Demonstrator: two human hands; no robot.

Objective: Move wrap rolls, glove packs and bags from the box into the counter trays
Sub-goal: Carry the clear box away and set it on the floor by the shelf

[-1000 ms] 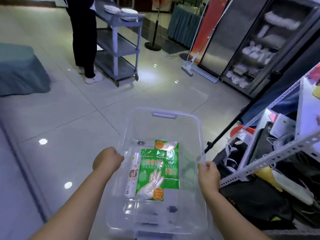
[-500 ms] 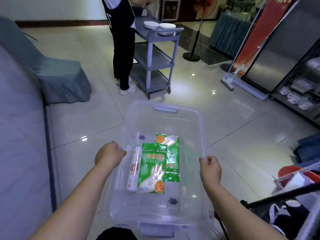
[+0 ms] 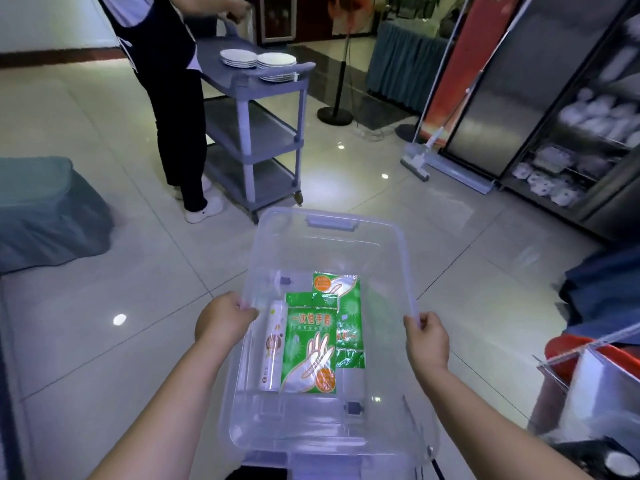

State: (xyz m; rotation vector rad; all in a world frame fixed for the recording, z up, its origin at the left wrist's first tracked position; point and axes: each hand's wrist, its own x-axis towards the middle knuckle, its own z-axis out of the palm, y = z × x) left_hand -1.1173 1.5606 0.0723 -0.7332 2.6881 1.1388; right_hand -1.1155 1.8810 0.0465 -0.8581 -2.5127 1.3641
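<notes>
The clear plastic box [image 3: 325, 247], open-topped and rectangular, was held level in front of the person over the pale tiled floor [image 3: 104, 271]. On its bottom lay a green glove pack [image 3: 310, 344] printed with a white hand outline. It overlapped the near left part of a second green glove pack [image 3: 348, 306] that lay a little farther away and to the right. A white wrap roll [image 3: 272, 348] lay lengthwise just beside the front pack, along its left edge and near the box's left wall. The left hand [image 3: 223, 320] gripped the left rim of the box, its fingers curled over the edge. The right hand [image 3: 427, 337] gripped the right rim in the same way, fingers closed round the thin plastic lip. Beyond the far end of the box stood a grey three-shelf plastic cart [image 3: 256, 133] carrying stacks of white plates [image 3: 258, 60] on its top shelf. Another person in dark trousers [image 3: 176, 116] stood at the cart's left side. At the left edge sat a piece of furniture under a teal cloth cover [image 3: 45, 216]. To the right a glass-door cabinet [image 3: 571, 133] held blurred white items, with a floor squeegee [image 3: 419, 161] leaning near a red banner [image 3: 457, 64].
</notes>
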